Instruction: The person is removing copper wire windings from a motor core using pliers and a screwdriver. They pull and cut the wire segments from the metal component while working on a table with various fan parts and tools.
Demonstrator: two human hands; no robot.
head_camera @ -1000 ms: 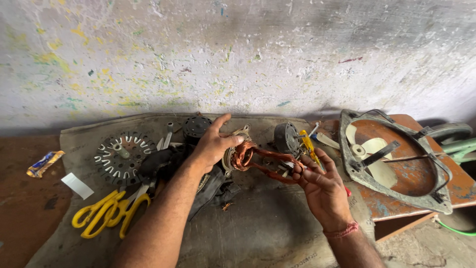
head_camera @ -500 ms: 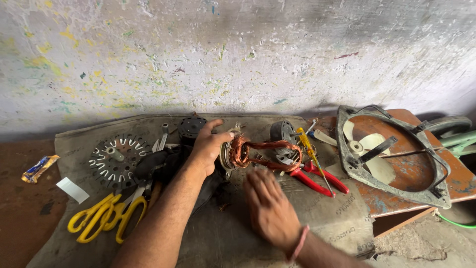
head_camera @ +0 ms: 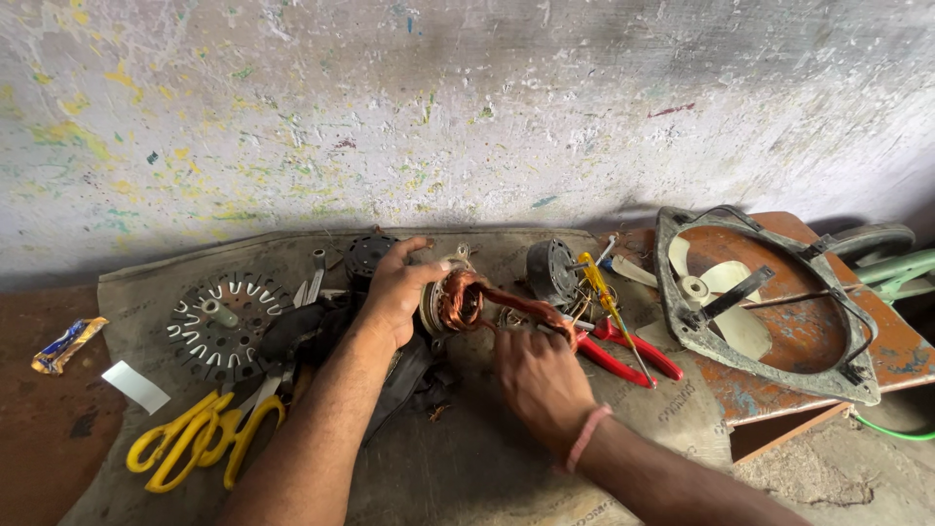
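Observation:
My left hand (head_camera: 394,290) grips a small motor stator (head_camera: 450,297) with copper winding, holding it upright on the grey mat (head_camera: 467,458). A loop of copper wire (head_camera: 516,302) trails from the stator to the right. My right hand (head_camera: 538,375) lies knuckles-up just below that loop, its fingers curled at the wire; whether it grips the wire is hidden by the hand. Red-handled pliers (head_camera: 623,353) and a yellow-handled screwdriver (head_camera: 609,304) lie right beside my right hand.
A round slotted metal disc (head_camera: 219,326) and yellow-handled scissors (head_camera: 195,443) lie at the left. A dark motor housing (head_camera: 553,271) stands behind the pliers. A fan frame with pale blades (head_camera: 769,302) rests on a wooden board at right. A paint-speckled wall rises behind.
My right hand moved down from the pliers and screwdriver, then back up to the copper wire loop. My left hand stayed on the stator.

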